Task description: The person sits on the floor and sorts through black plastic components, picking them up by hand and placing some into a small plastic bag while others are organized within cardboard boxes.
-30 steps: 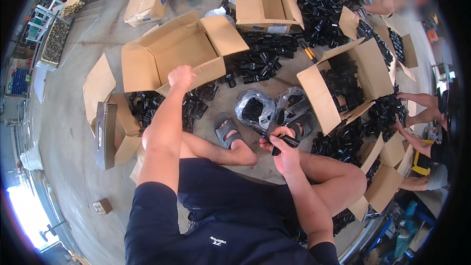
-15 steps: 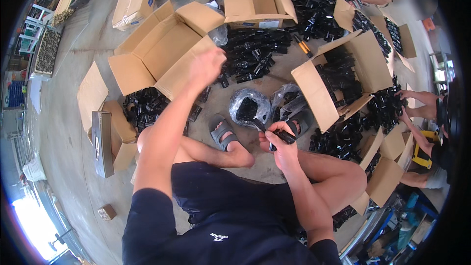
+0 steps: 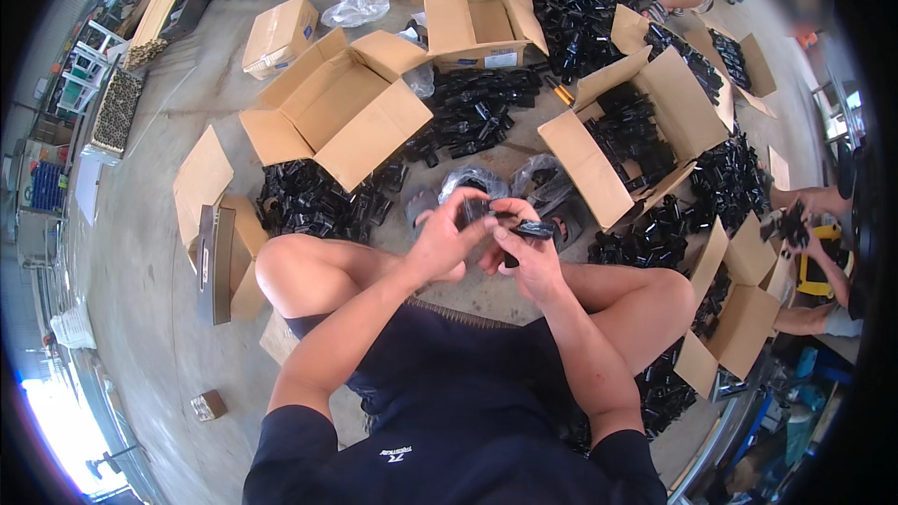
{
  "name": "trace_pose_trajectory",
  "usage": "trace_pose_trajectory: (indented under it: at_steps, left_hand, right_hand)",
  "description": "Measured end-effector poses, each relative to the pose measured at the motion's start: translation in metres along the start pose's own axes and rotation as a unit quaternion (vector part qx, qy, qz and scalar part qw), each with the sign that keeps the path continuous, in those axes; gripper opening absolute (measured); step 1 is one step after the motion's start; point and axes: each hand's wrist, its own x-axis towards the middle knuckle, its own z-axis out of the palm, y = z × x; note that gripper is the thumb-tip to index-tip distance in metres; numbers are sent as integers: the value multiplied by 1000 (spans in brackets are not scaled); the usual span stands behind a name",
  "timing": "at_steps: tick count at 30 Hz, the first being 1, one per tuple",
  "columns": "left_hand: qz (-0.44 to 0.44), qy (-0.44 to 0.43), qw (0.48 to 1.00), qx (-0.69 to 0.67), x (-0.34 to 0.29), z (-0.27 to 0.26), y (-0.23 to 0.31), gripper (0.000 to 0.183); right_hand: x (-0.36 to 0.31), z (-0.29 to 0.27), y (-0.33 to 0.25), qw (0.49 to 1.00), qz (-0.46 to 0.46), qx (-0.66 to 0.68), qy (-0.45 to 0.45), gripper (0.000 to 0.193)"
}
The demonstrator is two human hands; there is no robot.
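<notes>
Open cardboard boxes [image 3: 341, 112] and black parts [image 3: 313, 201] ring both hands [image 3: 491, 243].

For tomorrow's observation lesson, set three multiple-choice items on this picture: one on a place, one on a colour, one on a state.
1. Where are the person's hands?
A. together above the lap
B. inside a box
C. flat on the floor

2. What colour is the small part being held?
A. white
B. black
C. red

3. How does the large cardboard box ahead on the left stand?
A. taped shut
B. crushed flat
C. open, flaps spread

Answers: 1 A, the left hand and right hand meet between the knees. 2 B, the small part is black. 3 C, the large cardboard box has its flaps out.
</notes>
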Motion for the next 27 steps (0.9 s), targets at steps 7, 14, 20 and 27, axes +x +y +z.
trace_pose_trajectory:
  at_steps: [7,14,20,27]
  left_hand:
    - [-113,68,931,-340,-21,-24,26,26]
    - [-110,74,878,-459,-23,-37,18,49]
    - [-138,56,862,-484,-1,-21,-30,48]
    - [-174,23,836,-520,8,-7,-59,52]
  right_hand:
    - [1,12,-7,989,-12,-61,134,24]
    - [5,4,0,990,19,-80,111,26]
    - [20,-12,7,966,-27,-201,161,22]
    - [39,-28,32,975,-17,-154,157,13]
